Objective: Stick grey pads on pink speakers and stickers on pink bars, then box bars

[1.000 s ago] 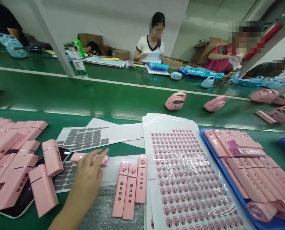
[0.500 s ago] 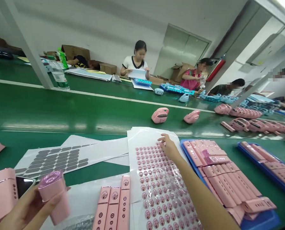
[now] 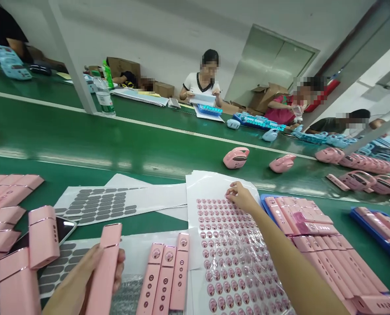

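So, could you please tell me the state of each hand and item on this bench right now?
left hand: closed around pink casing, held upright
right hand: fingertips pinched at top of pink sticker sheet
pink sticker sheet: flat, partly under clear film
three pink panels: lying flat, side by side
grey sticker sheet: flat, some pads gone
blue tray: filled with pink parts

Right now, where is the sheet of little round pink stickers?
The sticker sheet lies on the green table right of centre, between three pink panels and the blue tray of pink parts; the right hand touches its top edge.
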### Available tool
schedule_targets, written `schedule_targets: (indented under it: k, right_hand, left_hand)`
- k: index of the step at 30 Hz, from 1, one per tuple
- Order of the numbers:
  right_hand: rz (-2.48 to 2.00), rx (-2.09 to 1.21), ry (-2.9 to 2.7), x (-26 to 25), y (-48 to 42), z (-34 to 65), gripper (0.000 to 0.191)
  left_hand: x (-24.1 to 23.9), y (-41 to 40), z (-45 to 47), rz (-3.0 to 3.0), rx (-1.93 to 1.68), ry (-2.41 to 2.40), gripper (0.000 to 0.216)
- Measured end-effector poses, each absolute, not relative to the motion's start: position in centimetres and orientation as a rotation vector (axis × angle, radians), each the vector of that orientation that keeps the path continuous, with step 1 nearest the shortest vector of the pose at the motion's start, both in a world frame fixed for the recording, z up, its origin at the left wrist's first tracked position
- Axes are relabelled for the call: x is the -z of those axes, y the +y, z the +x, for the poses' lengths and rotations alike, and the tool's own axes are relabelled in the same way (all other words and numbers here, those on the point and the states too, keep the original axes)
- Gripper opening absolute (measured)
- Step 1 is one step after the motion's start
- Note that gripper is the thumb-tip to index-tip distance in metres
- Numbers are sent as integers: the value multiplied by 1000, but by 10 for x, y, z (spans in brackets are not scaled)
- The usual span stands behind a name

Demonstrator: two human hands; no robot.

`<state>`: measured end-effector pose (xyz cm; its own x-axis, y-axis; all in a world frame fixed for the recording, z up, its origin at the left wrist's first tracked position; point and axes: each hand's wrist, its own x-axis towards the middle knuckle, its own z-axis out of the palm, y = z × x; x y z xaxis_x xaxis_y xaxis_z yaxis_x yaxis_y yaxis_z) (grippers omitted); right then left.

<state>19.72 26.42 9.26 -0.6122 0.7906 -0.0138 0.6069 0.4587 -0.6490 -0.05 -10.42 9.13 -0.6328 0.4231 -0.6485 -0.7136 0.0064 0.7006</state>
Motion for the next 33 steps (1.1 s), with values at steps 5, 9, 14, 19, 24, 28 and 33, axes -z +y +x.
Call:
schedule_targets:
  k: [5,9,14,19,24,28,33]
  right_hand:
    - [-1302,-1137,-2269,-99,266,190,12]
    - [-1348,-1243,-1990,-106,258,191,13]
    - [-1286,-1339,-1693,-136,179,187,44]
    - [-1124,-1759,-1758,-169,51,172,42]
    - [-1048,-1737,-1789,-169,7,161,32]
    - [-1074,-1691,-1786,-167,8,160,30]
    - [-1088,-1589,-1847,-167,5,158,30]
  left_hand:
    - [-105,-117,3,-297,-1694,1430,53]
    - [-114,-120,14,-194,-1635,1411,59]
    - [-116,-114,38,-77,-1584,1358,64]
    - [-109,-103,69,51,-1554,1177,63]
    - [-96,-100,80,267,-1590,1058,55]
    - [-94,-102,77,354,-1541,1055,53]
    - [-96,-102,77,347,-1540,1053,56]
